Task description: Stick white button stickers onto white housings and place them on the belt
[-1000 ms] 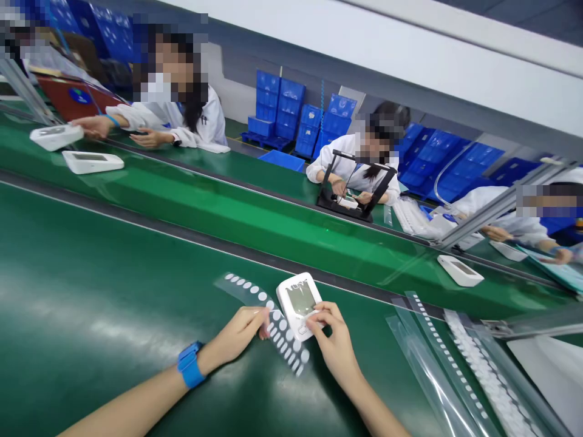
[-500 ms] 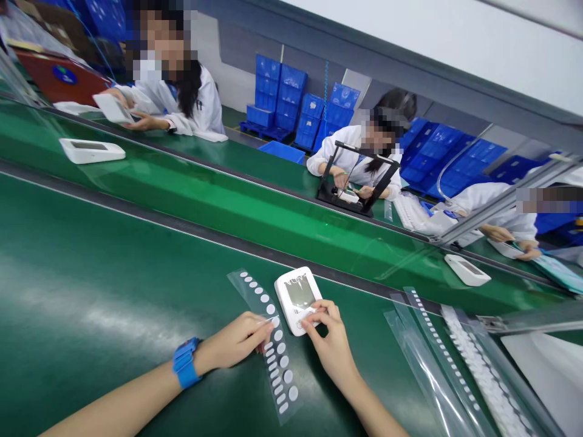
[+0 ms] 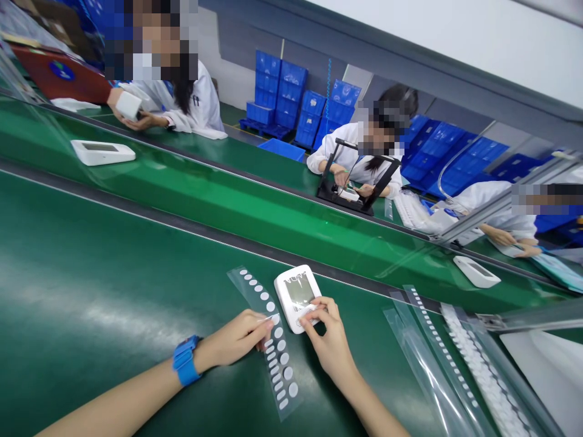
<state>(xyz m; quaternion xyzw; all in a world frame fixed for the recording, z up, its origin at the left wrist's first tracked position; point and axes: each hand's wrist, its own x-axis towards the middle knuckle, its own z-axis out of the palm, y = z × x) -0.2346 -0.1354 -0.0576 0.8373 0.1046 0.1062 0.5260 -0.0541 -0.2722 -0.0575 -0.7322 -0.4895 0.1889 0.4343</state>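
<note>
My left hand (image 3: 243,337), with a blue band on the wrist, pinches the edge of a clear sticker sheet (image 3: 281,358) that carries round and oblong white stickers. Just right of the sheet, a white device with a grey screen (image 3: 298,290), shaped like a blood pressure monitor, lies face up on the green bench. My right hand (image 3: 331,337) is at its lower right corner, thumb and fingertips drawn together over the button area. Whatever those fingertips may hold is too small to make out.
Clear strips (image 3: 423,358) and a strip of white pieces (image 3: 483,370) lie on the right. Beyond a dark rail, a green conveyor belt (image 3: 255,206) carries white devices (image 3: 102,153). Across it sit co-workers in white coats, one behind a black frame (image 3: 359,176).
The devices on the belt have shifted right. At the far left, a co-worker has turned the white device in their hands. My own hands have hardly moved.
</note>
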